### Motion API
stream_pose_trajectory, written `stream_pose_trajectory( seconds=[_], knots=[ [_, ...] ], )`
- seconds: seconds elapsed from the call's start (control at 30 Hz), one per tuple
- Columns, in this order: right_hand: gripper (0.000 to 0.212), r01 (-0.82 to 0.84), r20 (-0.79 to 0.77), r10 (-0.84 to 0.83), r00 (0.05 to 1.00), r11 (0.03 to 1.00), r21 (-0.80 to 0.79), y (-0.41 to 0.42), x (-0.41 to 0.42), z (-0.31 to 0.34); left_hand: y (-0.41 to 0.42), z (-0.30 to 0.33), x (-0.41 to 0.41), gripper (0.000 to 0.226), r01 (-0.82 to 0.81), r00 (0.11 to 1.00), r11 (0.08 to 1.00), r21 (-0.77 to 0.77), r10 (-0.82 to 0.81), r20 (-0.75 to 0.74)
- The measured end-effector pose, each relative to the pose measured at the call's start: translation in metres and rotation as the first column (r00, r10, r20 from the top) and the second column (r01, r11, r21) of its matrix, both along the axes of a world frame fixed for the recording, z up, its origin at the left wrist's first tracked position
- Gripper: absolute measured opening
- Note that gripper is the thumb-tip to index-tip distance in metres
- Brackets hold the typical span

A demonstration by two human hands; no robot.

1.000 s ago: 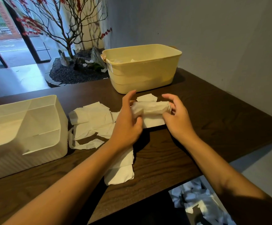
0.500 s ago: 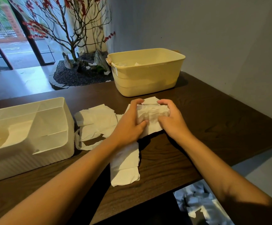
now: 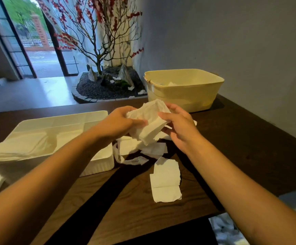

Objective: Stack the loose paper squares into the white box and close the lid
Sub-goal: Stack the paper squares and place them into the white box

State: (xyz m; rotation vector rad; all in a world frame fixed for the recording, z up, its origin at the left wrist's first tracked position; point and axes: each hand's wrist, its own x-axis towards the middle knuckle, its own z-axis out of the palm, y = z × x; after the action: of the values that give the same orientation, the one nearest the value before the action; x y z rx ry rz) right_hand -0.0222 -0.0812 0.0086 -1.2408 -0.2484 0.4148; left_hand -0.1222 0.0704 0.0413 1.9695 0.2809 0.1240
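White paper squares (image 3: 165, 181) lie on a dark brown wood-grain counter (image 3: 241, 147). The box (image 3: 97, 167) is white with ribbed sides; the tub (image 3: 184, 96) is pale yellow.

We see the table (image 3: 241, 147) running left to right before the wall. On it, far right, the tub (image 3: 184, 92) sits by the wall. The box (image 3: 58, 138) lies on the table at left, paper inside it. Between box and tub, above the table, the left hand (image 3: 120, 123) and right hand (image 3: 181, 128) hold a wad (image 3: 149, 119) between them. Below the wad, loose squares (image 3: 165, 181) lie on the table, just right of the box. Behind the table, the tree (image 3: 99, 41) stands on the floor.
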Motion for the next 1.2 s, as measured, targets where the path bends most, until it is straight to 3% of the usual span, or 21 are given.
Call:
stream_pose_trajectory(
  seconds=[0.17, 0.3, 0.43, 0.53, 0.6, 0.8, 0.97, 1.07, 1.2],
  knots=[
    [0.031, -0.031, 0.002, 0.031, 1.000, 0.999, 0.010, 0.059, -0.022, 0.030, 0.033, 0.023, -0.042, 0.006, -0.084, 0.996, 0.994, -0.072, 0.083, -0.023],
    [0.038, -0.125, 0.013, 0.127, 0.992, 0.986, -0.108, 0.109, -0.045, 0.043, 0.057, 0.030, -0.066, 0.006, -0.203, 0.978, 0.958, -0.203, 0.208, 0.000],
    [0.048, -0.153, 0.129, 0.186, 0.974, 0.962, -0.226, 0.148, -0.068, 0.052, 0.080, 0.028, -0.085, 0.026, -0.341, 0.939, 0.916, -0.211, 0.341, -0.036],
    [0.055, -0.135, 0.256, 0.227, 0.940, 0.934, -0.332, 0.165, -0.075, 0.056, 0.096, 0.031, -0.097, 0.014, -0.453, 0.891, 0.873, -0.180, 0.450, -0.056],
    [0.058, -0.155, 0.260, 0.250, 0.933, 0.928, -0.338, 0.175, -0.075, 0.057, 0.107, 0.032, -0.105, 0.015, -0.503, 0.864, 0.848, -0.165, 0.498, -0.073],
    [0.059, -0.243, 0.167, 0.322, 0.932, 0.897, -0.370, 0.194, -0.072, 0.046, 0.133, 0.024, -0.115, 0.031, -0.474, 0.879, 0.855, -0.209, 0.447, -0.164],
    [0.055, -0.196, 0.208, 0.319, 0.925, 0.868, -0.457, 0.191, -0.068, 0.041, 0.135, 0.021, -0.112, 0.014, -0.405, 0.910, 0.862, -0.305, 0.348, -0.226],
    [0.058, -0.181, 0.229, 0.335, 0.914, 0.842, -0.509, 0.187, -0.063, 0.039, 0.139, 0.021, -0.108, 0.015, -0.443, 0.896, 0.824, -0.352, 0.393, -0.207],
    [0.059, -0.208, 0.242, 0.402, 0.883, 0.798, -0.566, 0.182, -0.065, 0.032, 0.143, 0.017, -0.097, 0.010, -0.461, 0.886, 0.839, -0.289, 0.418, -0.200]
  ],
)
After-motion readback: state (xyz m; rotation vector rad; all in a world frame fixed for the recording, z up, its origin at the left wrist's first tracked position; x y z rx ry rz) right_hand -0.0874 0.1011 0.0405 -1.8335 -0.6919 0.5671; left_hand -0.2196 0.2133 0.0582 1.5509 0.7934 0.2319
